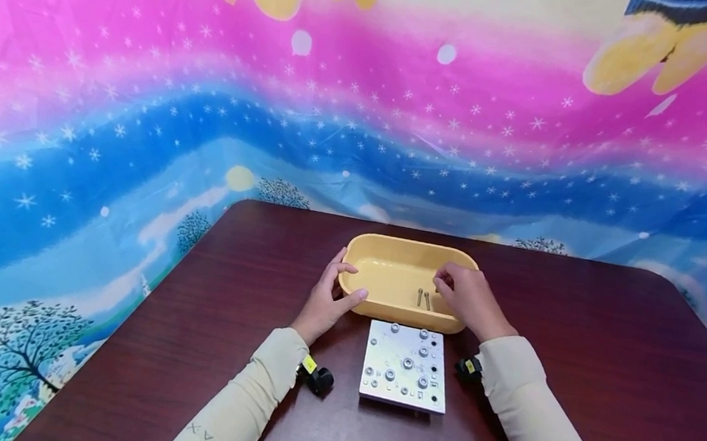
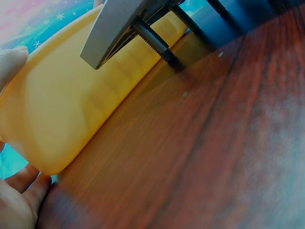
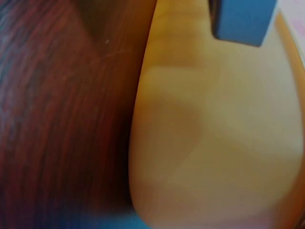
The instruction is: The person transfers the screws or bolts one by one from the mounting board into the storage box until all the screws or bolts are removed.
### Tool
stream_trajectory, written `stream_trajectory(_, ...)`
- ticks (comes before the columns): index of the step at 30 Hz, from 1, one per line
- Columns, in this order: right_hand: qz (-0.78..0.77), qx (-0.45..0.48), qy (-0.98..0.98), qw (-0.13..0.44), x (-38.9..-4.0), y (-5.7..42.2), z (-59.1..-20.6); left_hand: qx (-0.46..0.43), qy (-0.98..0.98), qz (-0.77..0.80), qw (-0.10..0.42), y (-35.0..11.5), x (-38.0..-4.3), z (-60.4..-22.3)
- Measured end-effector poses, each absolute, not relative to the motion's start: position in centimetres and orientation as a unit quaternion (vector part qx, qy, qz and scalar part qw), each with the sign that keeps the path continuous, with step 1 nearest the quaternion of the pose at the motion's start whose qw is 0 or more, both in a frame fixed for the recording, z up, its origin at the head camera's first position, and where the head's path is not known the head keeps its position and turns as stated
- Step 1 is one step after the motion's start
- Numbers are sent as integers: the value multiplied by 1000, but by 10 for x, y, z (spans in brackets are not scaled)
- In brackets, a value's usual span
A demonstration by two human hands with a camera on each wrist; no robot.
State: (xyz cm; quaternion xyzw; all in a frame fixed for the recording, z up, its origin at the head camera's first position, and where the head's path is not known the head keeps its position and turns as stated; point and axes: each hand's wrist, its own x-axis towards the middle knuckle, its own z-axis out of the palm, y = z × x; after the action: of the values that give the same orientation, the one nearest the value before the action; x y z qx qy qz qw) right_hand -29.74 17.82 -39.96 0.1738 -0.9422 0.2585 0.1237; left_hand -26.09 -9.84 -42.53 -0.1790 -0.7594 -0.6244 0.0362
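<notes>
My left hand (image 1: 327,302) grips the left end of a yellow oval plastic tub (image 1: 382,314), thumb over the front rim and a finger over the left side. In the left wrist view, fingertips (image 2: 37,187) of that hand reach under the tub's lower corner. My right hand (image 1: 465,297) is over the tub's right end with fingers bent inward and down; I cannot tell whether they hold anything. Two socket-head screws (image 1: 419,297) lie on the tub floor beside it. In the right wrist view the hand is hidden and the tub's outer wall (image 3: 214,124) fills much of the picture.
A silver metal plate (image 1: 397,390) with several socket-head bolts and dark holes stands just in front of the tub. Threaded bolt shanks (image 2: 155,40) stick out beneath it. All rests on a dark red-brown wooden table (image 1: 604,362), with a printed cloth (image 1: 365,107) hanging behind.
</notes>
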Motion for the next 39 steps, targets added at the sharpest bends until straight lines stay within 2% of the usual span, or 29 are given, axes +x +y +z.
stream_trajectory(31, 242, 160, -951, 112, -296, 175, -397, -182, -765, -617, 44, -99, -260, -423)
stream_trajectory(39, 233, 140, -959, 82, -297, 174, -396, -185, -762, -620, 41, -99, -261, -425)
